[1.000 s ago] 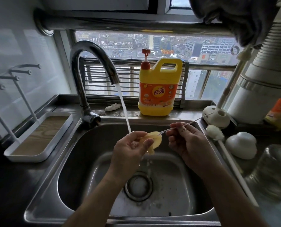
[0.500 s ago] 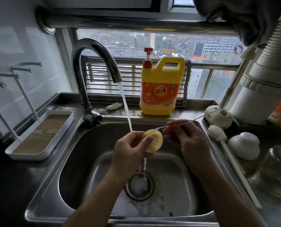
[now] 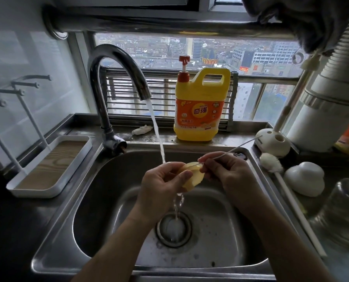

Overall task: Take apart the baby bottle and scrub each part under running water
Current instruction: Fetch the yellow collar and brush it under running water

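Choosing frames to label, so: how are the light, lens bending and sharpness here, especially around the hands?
Head view: backlit by the window, so the sink is dim; the wide lens bows the pipe overhead; the left hand gripping the teat and the right hand pinching the thin brush look sharp; the glass at the right edge is smeared.

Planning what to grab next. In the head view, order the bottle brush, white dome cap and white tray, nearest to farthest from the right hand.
1. Bottle brush: bristle end just right of the right hand.
2. White dome cap: farther right, beyond the brush.
3. White tray: far off on the left.
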